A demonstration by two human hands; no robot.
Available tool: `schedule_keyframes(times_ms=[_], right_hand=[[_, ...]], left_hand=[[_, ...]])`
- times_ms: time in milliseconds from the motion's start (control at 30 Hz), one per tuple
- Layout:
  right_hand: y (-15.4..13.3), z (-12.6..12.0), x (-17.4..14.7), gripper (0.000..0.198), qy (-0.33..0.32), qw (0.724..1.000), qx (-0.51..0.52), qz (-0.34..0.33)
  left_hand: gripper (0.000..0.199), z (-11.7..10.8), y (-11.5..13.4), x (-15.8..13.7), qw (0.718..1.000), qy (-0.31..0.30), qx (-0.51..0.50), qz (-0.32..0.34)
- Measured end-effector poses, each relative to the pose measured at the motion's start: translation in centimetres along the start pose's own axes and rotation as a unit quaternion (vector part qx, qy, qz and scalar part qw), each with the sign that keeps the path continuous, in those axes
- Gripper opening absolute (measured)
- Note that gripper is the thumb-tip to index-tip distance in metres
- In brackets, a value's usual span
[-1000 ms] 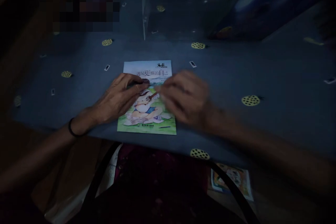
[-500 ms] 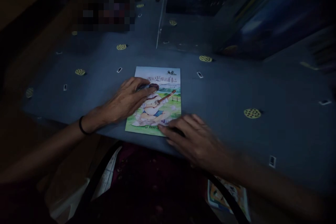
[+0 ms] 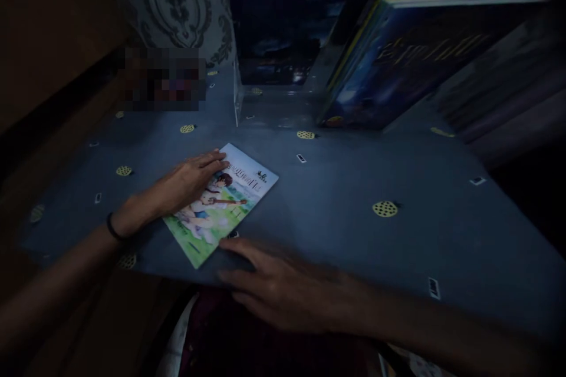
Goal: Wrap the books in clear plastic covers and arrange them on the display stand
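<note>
blue-and-green booklet [image 3: 226, 207] slants partly under left hand [image 3: 186, 185], fingers slightly apart; right hand [image 3: 283, 285] blurred, fingers seemingly spread.

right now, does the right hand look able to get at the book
Likely yes: the right hand is right at the edge of the book, nothing shows in between, and the left hand lies on the opposite side.

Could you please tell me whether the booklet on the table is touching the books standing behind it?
Apart: the head view shows a strip of blue tablecloth between the booklet and the standing books.
</note>
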State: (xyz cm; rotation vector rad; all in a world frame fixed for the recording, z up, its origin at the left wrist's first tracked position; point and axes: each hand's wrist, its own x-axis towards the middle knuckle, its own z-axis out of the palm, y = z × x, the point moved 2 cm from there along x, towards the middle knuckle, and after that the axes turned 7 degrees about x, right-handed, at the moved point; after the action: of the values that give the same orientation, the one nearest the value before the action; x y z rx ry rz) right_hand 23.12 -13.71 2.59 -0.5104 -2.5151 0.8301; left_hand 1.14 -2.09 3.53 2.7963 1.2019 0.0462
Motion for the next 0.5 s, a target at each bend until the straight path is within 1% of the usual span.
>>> schedule_keyframes(times_ms=[33,100,167,233,300,400,500], right_hand=[[0.0,0.0,0.3,0.023,-0.010,1.000,0.004,-0.011],[0.4,-0.4,0.5,0.024,0.006,1.000,0.007,-0.021],[1.4,-1.3,0.3,0.026,0.051,0.999,0.009,-0.018],[2.8,-2.3,-0.1,0.027,0.102,0.995,-0.006,-0.006],[4.3,-3.3,-0.5,0.028,0.145,0.989,-0.041,0.011],[6.5,-4.5,-0.9,0.027,0.193,0.975,-0.109,0.029],[8.0,-5.2,-1.2,0.026,0.222,0.960,-0.161,0.051]], left_hand=[[0.041,-0.1,0.1,0.5,1.000,-0.003,0.015,-0.006],[0.035,0.0,1.0,1.2,0.999,0.013,0.044,-0.016],[0.035,0.6,2.4,1.5,0.997,0.045,0.065,0.003],[0.037,1.1,3.8,1.6,0.994,0.075,0.070,0.038],[0.040,1.5,4.7,1.5,0.992,0.086,0.064,0.066],[0.046,1.3,5.4,1.8,0.991,0.086,0.063,0.081],[0.040,0.8,5.9,2.4,0.991,0.086,0.068,0.081]])
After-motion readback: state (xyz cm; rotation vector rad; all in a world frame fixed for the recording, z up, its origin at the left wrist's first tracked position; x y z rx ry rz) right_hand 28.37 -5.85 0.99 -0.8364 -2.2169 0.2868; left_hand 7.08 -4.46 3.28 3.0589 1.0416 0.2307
